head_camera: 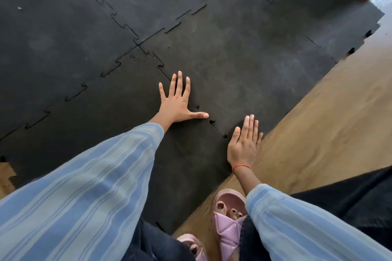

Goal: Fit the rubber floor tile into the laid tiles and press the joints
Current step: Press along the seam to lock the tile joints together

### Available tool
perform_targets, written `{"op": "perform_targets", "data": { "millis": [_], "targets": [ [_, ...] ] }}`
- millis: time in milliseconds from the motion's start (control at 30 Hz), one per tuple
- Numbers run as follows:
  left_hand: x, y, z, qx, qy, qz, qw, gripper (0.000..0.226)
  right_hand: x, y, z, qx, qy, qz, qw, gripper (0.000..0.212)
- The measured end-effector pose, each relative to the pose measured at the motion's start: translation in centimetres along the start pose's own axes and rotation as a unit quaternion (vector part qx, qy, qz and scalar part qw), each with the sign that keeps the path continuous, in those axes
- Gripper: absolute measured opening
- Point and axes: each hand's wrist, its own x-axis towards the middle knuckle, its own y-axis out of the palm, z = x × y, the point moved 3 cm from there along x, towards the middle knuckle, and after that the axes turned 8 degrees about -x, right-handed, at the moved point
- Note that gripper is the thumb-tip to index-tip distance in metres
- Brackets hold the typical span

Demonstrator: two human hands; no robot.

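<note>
A black rubber floor tile [250, 70] with toothed edges lies among the laid tiles [63, 38] in the middle of the head view. Its near-left joint [212, 122] shows small gaps between the teeth. My left hand [177, 101] lies flat with fingers spread across that joint, thumb pointing right. My right hand [244, 144] rests flat, fingers together, on the tile's near corner where it meets the wooden floor. Neither hand holds anything.
Bare wooden floor [318, 123] runs along the right of the mat. My feet in pink sandals [228, 218] stand on it near the bottom. A gap in the mat shows wood at the far left [6, 176]. The mat's toothed outer edge [352, 50] is at upper right.
</note>
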Motion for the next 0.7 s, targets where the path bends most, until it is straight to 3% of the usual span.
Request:
{"op": "perform_targets", "data": {
  "millis": [233, 367, 533, 700],
  "targets": [
    [0.0, -0.2, 0.0, 0.004, -0.002, 0.006, 1.000, 0.139, 0.1, 0.5, 0.0, -0.105, -0.010, 0.025, 0.994, 0.061],
    [0.0, -0.2, 0.0, 0.006, -0.002, 0.005, 1.000, 0.140, 0.8, 0.5, 0.8, -0.087, 0.010, 0.068, 0.994, 0.057],
    [0.2, -0.1, 0.0, 0.012, -0.006, 0.002, 1.000, 0.140, 1.7, 0.9, 2.4, -0.081, 0.030, -0.023, 0.996, 0.052],
    [0.1, 0.2, -0.2, 0.009, -0.002, -0.008, 1.000, 0.139, 1.7, 1.2, 2.4, -0.090, 0.027, -0.045, 0.995, 0.051]
  ]
}}
